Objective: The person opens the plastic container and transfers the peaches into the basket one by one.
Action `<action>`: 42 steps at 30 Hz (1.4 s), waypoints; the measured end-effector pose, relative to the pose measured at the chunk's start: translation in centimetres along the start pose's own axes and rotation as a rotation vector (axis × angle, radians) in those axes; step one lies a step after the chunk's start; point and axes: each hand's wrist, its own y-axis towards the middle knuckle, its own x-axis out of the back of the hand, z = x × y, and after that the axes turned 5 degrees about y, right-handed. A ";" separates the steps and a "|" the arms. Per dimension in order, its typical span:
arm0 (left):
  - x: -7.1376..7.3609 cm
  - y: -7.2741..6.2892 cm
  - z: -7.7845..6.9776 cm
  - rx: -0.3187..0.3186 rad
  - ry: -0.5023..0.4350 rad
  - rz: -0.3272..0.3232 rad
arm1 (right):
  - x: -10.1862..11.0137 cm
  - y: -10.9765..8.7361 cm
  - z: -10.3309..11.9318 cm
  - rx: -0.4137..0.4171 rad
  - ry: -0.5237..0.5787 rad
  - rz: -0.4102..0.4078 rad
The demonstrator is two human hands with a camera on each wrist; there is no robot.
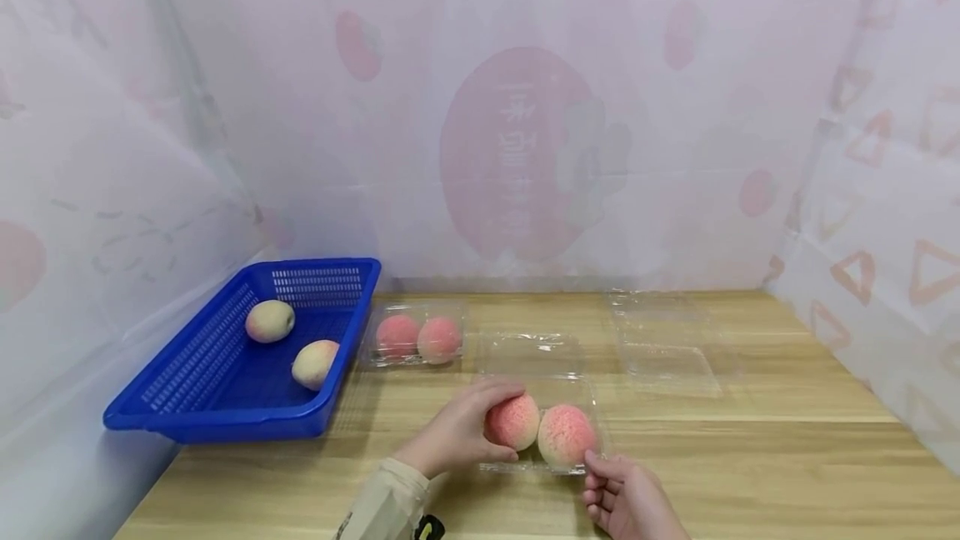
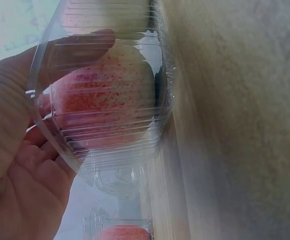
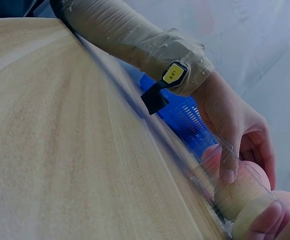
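Observation:
In the head view, an open clear plastic clamshell box point(image 1: 531, 354) lies with its lid folded back away from me. Two pink and cream peaches sit side by side in its base, the left peach point(image 1: 513, 422) and the right peach point(image 1: 567, 437). My left hand point(image 1: 467, 430) holds the left peach, its thumb on the near side and fingers over the far side. Through the box wall, the left wrist view shows this peach point(image 2: 105, 95) in the hand. My right hand point(image 1: 628, 497) pinches the box's near right corner, other fingers curled, thumb beside the right peach.
At the left stands a blue basket point(image 1: 247, 417) with two paler peaches inside. Behind my left hand, a clamshell box point(image 1: 414, 311) contains two pink peaches. Another clear box point(image 1: 663, 348) without fruit lies open at the back right. Printed white sheets point(image 1: 525, 7) surround the wooden table point(image 1: 757, 457).

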 end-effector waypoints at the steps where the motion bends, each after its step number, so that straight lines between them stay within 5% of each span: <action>1: -0.1 -0.1 0.0 0.000 0.003 0.002 | 0.0 0.0 0.0 -0.003 0.000 0.006; 12: -0.2 -0.1 0.1 -0.009 -0.004 0.003 | -0.1 -0.1 0.0 -0.004 0.003 0.005; 22: 0.0 -0.2 -0.1 0.044 -0.038 0.002 | -0.2 -0.2 -0.1 0.012 -0.001 0.000; 42: 0.3 -0.4 0.2 0.017 -0.072 -0.032 | -0.2 -0.2 -0.2 0.028 -0.011 0.029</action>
